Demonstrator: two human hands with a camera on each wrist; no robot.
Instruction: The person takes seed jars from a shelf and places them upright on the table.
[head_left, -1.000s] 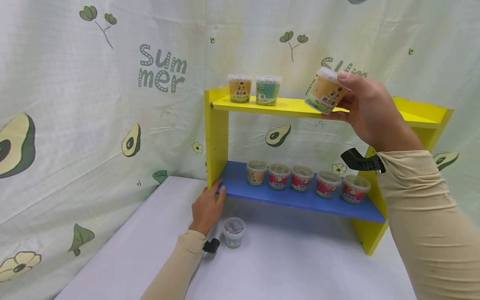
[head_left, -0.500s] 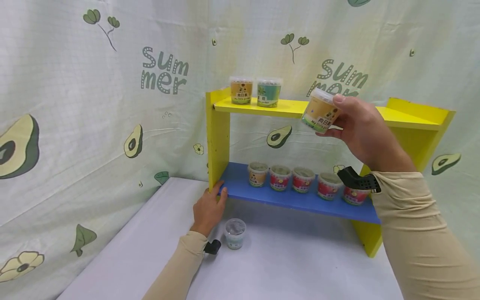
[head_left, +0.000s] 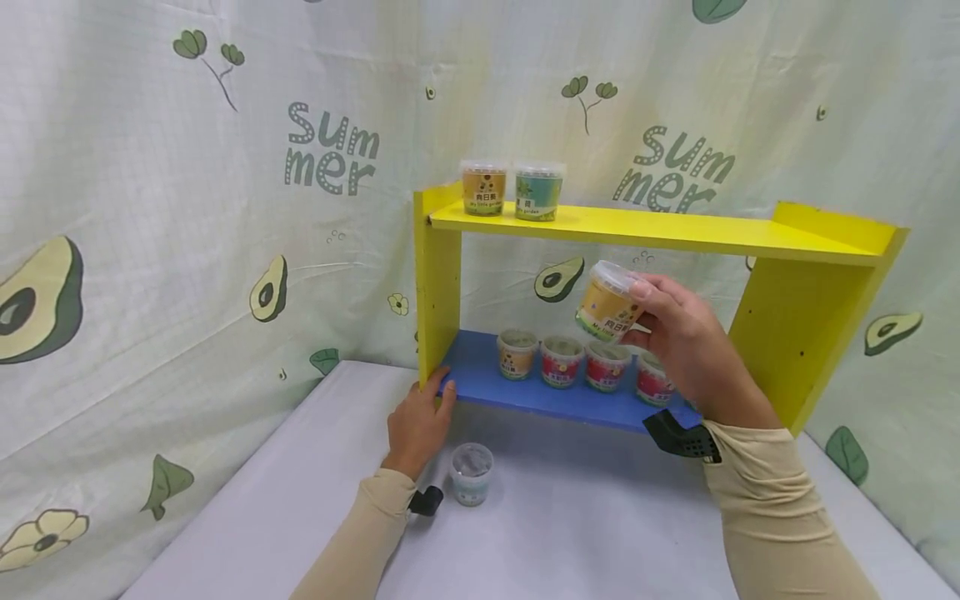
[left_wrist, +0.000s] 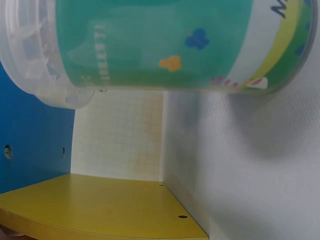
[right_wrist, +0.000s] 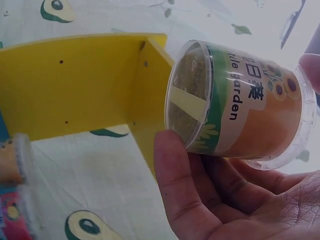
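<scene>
A: Item 1, R hand?
B: R hand (head_left: 693,350): gripping a small clear plastic cup w/ orange label & translucent lid (head_left: 606,304). Thumb nr lid end, fingertip at base edge.
A: Loc. of cup?
B: Mid-air, tilted, lid end up; seen from head cam, before the open bay of a yellow-and-blue two-tier shelf unit (head_left: 660,227), below the yellow top board.
A: Item 2, L hand?
B: L hand (head_left: 416,429): thumb & fingertip touching lower L front corner of unit. Other fingers hidden; can't tell if curled.
A: Nearby?
B: Qty 1 clear lidded cup w/ teal label (head_left: 471,475), upright on white tabletop (head_left: 585,517), just beside L wrist. Fills top of L wrist view.
A: Top board?
B: Qty 2, upright, L end: squat orange-label cup (head_left: 483,190), green-teal-label cup (head_left: 537,193).
A: Blue board?
B: One pale-orange-label cup (head_left: 516,357), then 3 visible red-label cups (head_left: 561,367) in a row; rightmost part-hidden by R hand.
A: Backdrop?
B: Pale cloth w/ avocado print (head_left: 225,217).
</scene>
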